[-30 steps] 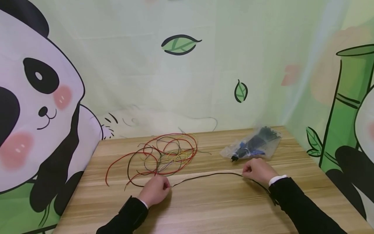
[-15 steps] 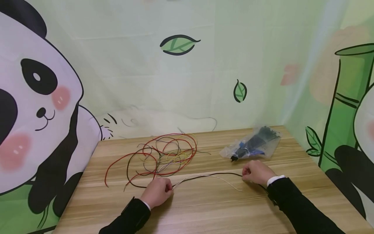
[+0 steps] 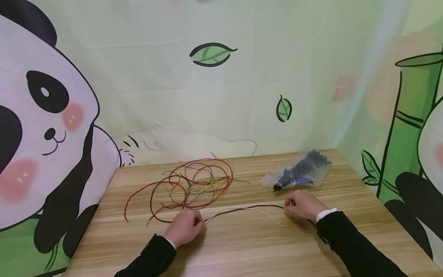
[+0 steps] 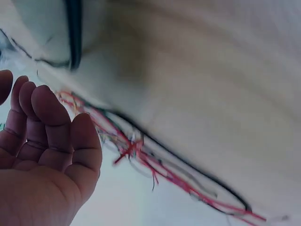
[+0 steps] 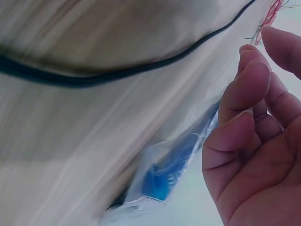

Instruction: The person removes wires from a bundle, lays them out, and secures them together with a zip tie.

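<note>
My left hand (image 3: 183,227) pinches a thin white wire (image 3: 270,217) between thumb and fingers; its loose end arcs right and stops short of my right hand. A black wire (image 3: 238,208) runs from the left hand's fingertips to beneath my right hand (image 3: 302,206). The right fingers are loosely bent, with a gap at the thumb (image 5: 284,49). In the right wrist view the black wire (image 5: 141,69) passes above these fingers, outside their grasp. The left fingertips partly leave the left wrist view, where the curved left hand (image 4: 51,174) shows palm up.
Behind my left hand lies a loose tangle of red, black, yellow and grey wires (image 3: 226,184). A clear plastic bag (image 3: 323,167) holding black strips and something blue rests at the back right. A panda-print cloth (image 3: 155,88) rises behind the wooden table (image 3: 249,252).
The white wire's right end has come free from my right hand and now lies lower, toward the table front. My right hand has shifted slightly left; the left hand has barely moved.
</note>
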The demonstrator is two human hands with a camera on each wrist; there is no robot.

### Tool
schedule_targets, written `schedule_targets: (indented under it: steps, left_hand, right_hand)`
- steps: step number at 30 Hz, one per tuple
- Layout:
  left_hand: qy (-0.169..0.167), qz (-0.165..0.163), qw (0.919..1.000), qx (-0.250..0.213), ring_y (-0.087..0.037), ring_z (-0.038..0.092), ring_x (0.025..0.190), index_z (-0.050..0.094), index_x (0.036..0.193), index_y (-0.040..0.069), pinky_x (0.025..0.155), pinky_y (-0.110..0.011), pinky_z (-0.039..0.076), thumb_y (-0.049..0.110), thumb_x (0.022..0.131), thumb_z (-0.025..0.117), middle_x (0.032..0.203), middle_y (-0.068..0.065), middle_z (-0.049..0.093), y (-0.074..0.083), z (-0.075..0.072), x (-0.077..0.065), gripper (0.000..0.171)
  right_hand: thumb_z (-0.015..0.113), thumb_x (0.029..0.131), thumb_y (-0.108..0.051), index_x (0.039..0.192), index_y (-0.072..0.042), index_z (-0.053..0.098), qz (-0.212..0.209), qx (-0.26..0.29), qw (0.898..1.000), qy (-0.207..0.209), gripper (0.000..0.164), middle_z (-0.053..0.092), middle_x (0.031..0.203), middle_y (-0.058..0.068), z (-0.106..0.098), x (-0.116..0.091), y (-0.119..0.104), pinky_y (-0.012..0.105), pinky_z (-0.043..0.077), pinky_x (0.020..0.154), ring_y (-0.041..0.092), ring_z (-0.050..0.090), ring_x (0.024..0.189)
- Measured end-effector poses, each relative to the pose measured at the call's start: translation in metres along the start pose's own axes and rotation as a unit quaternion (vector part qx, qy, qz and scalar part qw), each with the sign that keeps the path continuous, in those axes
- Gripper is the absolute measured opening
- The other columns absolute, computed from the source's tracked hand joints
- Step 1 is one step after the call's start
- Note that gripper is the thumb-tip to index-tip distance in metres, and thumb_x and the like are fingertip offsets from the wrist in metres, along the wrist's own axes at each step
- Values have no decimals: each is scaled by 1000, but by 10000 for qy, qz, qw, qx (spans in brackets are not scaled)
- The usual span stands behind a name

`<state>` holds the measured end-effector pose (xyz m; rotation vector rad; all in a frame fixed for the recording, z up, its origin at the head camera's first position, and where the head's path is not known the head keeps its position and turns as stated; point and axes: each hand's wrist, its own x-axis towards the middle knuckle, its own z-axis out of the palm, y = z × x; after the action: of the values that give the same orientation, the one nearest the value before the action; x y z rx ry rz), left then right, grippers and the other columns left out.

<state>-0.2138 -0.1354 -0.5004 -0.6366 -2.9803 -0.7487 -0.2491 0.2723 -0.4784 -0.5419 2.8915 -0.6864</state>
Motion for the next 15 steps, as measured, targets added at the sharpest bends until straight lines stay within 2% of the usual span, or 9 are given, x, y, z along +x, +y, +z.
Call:
schedule_targets:
  steps: [4, 7, 11, 15]
  left_hand:
    - [189, -126, 9997, 31, -5, 47, 57, 66, 75, 16, 56, -25, 40, 17, 87, 69, 64, 11, 54, -3, -15, 5, 13]
    - [345, -240, 9991, -24, -8, 49, 58, 67, 80, 13, 55, -27, 42, 15, 88, 69, 67, 7, 56, 0, -30, 16, 8]
    - [441, -233, 9986, 158, -9, 50, 58, 69, 90, 9, 56, -28, 43, 15, 89, 67, 67, 5, 57, 7, -44, 40, 7]
    - [420, -142, 9975, 542, -9, 56, 62, 69, 98, 7, 59, -29, 46, 17, 89, 66, 76, 2, 64, 15, -48, 65, 14]
  right_hand:
    - [71, 84, -17, 79, -18, 69, -96, -7, 9999, 58, 6, 57, 66, -9, -5, 5, -9, 29, 42, 57, 8, 49, 58]
    - [70, 86, -18, 84, -17, 71, -331, -23, 9994, 102, 3, 58, 69, -10, -9, 15, -26, 29, 42, 61, 8, 49, 61]
    - [67, 89, -17, 88, -15, 71, -748, -38, 9972, 57, 5, 59, 70, -10, -7, 38, -63, 29, 44, 63, 7, 51, 62]
    - [64, 90, -19, 88, -16, 71, -1011, -161, 9947, 24, 8, 60, 72, -11, 4, 69, -105, 29, 45, 65, 5, 53, 63]
